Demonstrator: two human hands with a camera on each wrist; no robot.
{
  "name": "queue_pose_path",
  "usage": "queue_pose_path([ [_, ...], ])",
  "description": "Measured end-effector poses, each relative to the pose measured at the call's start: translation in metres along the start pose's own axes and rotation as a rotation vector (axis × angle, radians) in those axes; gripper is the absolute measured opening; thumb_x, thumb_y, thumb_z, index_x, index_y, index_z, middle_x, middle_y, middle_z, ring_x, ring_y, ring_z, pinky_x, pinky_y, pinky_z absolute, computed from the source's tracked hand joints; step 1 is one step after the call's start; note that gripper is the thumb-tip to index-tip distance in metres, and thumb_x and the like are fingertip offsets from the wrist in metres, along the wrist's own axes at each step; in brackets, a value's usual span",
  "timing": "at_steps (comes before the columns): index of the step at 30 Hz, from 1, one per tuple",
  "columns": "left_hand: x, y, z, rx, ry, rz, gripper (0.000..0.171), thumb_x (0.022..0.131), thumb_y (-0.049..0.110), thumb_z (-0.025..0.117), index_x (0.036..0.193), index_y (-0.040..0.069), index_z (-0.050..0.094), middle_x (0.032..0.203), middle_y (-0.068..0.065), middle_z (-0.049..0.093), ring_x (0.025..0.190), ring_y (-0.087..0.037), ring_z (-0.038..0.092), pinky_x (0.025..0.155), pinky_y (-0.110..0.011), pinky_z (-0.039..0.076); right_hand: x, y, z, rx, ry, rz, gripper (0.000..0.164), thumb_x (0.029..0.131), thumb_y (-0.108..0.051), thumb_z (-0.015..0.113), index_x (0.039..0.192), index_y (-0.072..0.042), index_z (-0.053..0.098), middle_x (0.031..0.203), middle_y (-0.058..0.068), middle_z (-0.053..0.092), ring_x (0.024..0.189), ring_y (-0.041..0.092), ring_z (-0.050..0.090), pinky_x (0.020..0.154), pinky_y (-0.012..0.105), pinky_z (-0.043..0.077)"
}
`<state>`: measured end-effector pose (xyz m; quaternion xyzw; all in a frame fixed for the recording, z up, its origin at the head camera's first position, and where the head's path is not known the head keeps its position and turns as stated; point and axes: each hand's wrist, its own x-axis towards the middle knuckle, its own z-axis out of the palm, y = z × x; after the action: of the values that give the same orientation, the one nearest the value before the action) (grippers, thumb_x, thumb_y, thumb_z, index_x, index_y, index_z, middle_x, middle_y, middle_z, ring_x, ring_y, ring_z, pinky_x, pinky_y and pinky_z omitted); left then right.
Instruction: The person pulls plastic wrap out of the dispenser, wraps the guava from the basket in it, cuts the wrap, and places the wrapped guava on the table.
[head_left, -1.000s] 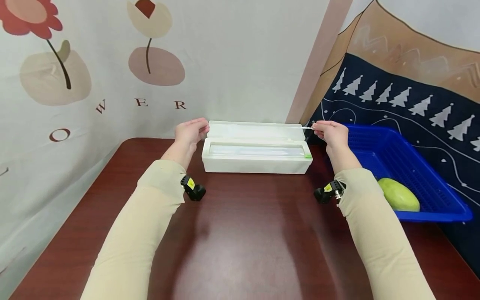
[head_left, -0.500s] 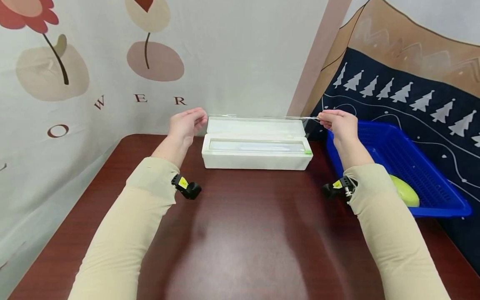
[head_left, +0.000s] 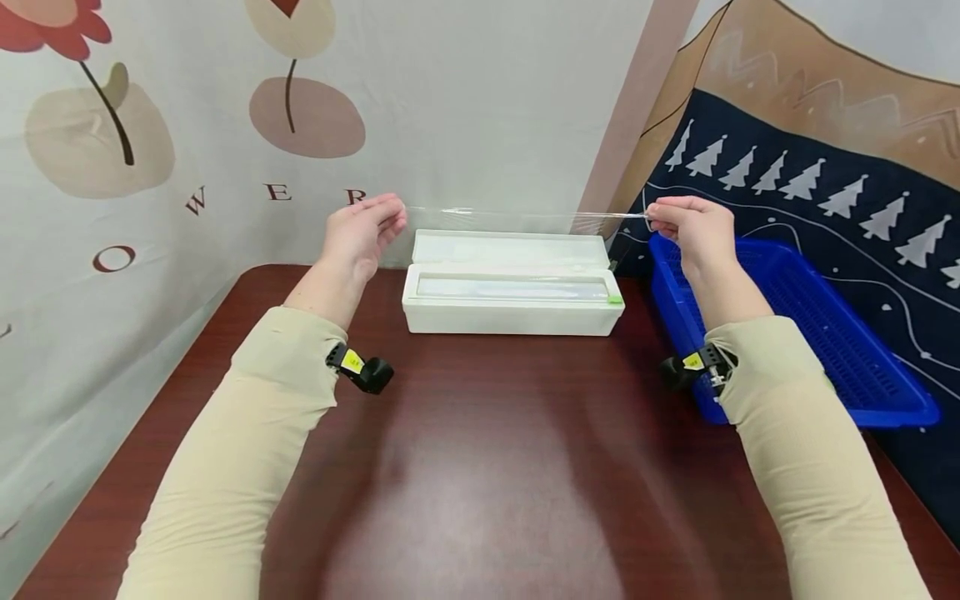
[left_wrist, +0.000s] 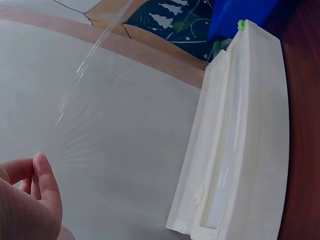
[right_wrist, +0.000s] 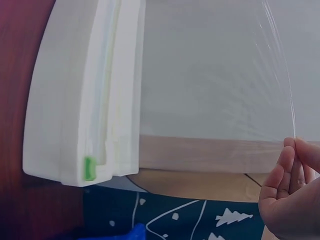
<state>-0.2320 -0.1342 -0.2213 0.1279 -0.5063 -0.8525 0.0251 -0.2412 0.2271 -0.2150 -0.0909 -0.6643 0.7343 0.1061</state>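
Note:
A sheet of clear plastic wrap (head_left: 525, 214) is stretched between both hands, above and behind a white wrap dispenser box (head_left: 513, 318). My left hand (head_left: 362, 233) pinches the wrap's left corner between thumb and fingers, as the left wrist view also shows at the hand (left_wrist: 35, 195). At the other corner my right hand (head_left: 693, 229) pinches the edge; in the right wrist view its thumb and fingertips (right_wrist: 289, 145) meet on it. The dispenser's lid (head_left: 513, 248) is raised, and a small green slider (head_left: 615, 299) sits at its right end. The transparent sheet's lower part is hard to see.
A blue plastic basket (head_left: 892, 414) stands on the right, partly behind the right forearm. The dark red-brown table (head_left: 480, 467) spreads in front of the dispenser. A printed cloth (head_left: 480, 108) hangs behind the table.
Both hands have risen and moved apart, drawing the wrap up from the dispenser. The green fruit in the basket is now hidden behind the right arm.

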Motion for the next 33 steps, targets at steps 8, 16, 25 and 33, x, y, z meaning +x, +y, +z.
queue_pose_path([
  [8,-0.009,0.010,0.001,-0.057,-0.023,0.005,0.008,0.085,-0.004,0.061,0.085,0.003,0.062,0.070,-0.004,0.063,0.063,-0.010,0.060,0.062,-0.015,0.053,-0.005,-0.011,-0.002,0.056,-0.022,-0.027,0.017,0.082,-0.002,0.068,0.068,-0.012,0.071,0.068,-0.005,0.068,0.061,0.007,0.061,0.064,0.014,0.050],
  [16,-0.019,0.020,0.003,-0.087,-0.071,0.026,0.007,0.085,-0.004,0.061,0.086,0.002,0.062,0.069,-0.004,0.064,0.062,-0.010,0.061,0.061,-0.015,0.053,-0.012,-0.023,-0.004,0.131,-0.033,-0.036,0.009,0.079,-0.002,0.071,0.073,-0.008,0.071,0.072,-0.001,0.069,0.062,0.010,0.062,0.064,0.015,0.051],
  [25,-0.027,0.027,0.006,-0.152,-0.083,0.037,0.007,0.084,-0.006,0.062,0.086,0.000,0.063,0.069,-0.007,0.064,0.061,-0.012,0.061,0.059,-0.017,0.053,-0.017,-0.033,-0.007,0.181,-0.060,-0.049,0.005,0.077,-0.003,0.073,0.075,-0.007,0.071,0.075,0.000,0.070,0.067,0.011,0.064,0.066,0.015,0.052],
  [33,-0.035,0.031,0.004,-0.155,-0.113,0.079,0.007,0.083,-0.006,0.063,0.085,0.000,0.064,0.068,-0.007,0.065,0.061,-0.012,0.062,0.060,-0.017,0.054,-0.023,-0.039,-0.009,0.217,-0.079,-0.058,0.002,0.079,-0.003,0.071,0.080,-0.004,0.071,0.078,0.002,0.070,0.069,0.012,0.064,0.066,0.016,0.053],
])
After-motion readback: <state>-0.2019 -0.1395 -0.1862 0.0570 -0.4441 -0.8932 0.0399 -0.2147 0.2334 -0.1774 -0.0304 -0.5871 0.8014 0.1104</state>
